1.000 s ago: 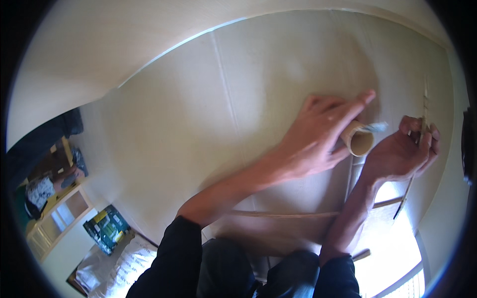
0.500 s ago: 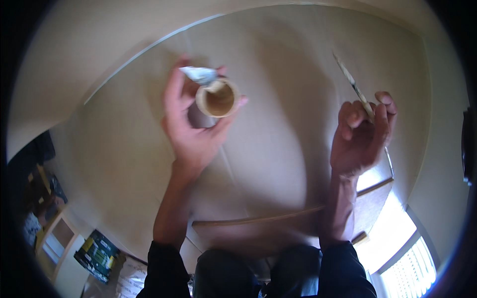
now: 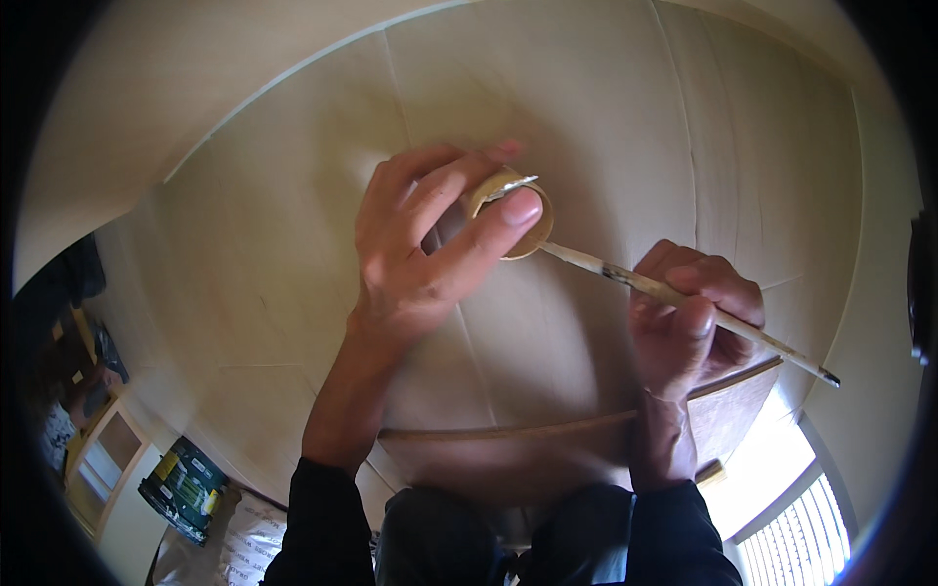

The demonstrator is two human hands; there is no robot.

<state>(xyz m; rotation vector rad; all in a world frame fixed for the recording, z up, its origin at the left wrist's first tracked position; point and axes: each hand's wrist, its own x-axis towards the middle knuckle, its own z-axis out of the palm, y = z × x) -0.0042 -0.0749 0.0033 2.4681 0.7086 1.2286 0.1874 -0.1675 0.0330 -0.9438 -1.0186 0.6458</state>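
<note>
My left hand (image 3: 415,225) is closed around a small round tan cup (image 3: 495,184) above the table, its thumb lying across the mouth. A silvery-white piece (image 3: 518,185) sticks out at the cup's rim beside that thumb; what it is I cannot make out. In my right hand (image 3: 694,317) a slim, paint-stained brush (image 3: 598,264) is pinched between thumb and fingers. Its pale tip meets the near right edge of the cup, and the dark handle end points away to the lower right. The thumb hides most of the cup's inside.
Beneath my hands spreads a tan-covered table (image 3: 518,361). A curved wooden board edge (image 3: 508,432) runs along the near side, by my knees. On the lower left are a green box (image 3: 186,488) and a white printed bag (image 3: 252,542). Window blinds (image 3: 801,542) shine at lower right.
My left hand has moved right and tilted the cup, its thumb now over the mouth. My right hand has turned and lowered, bringing the brush from pointing up and away to the cup.
</note>
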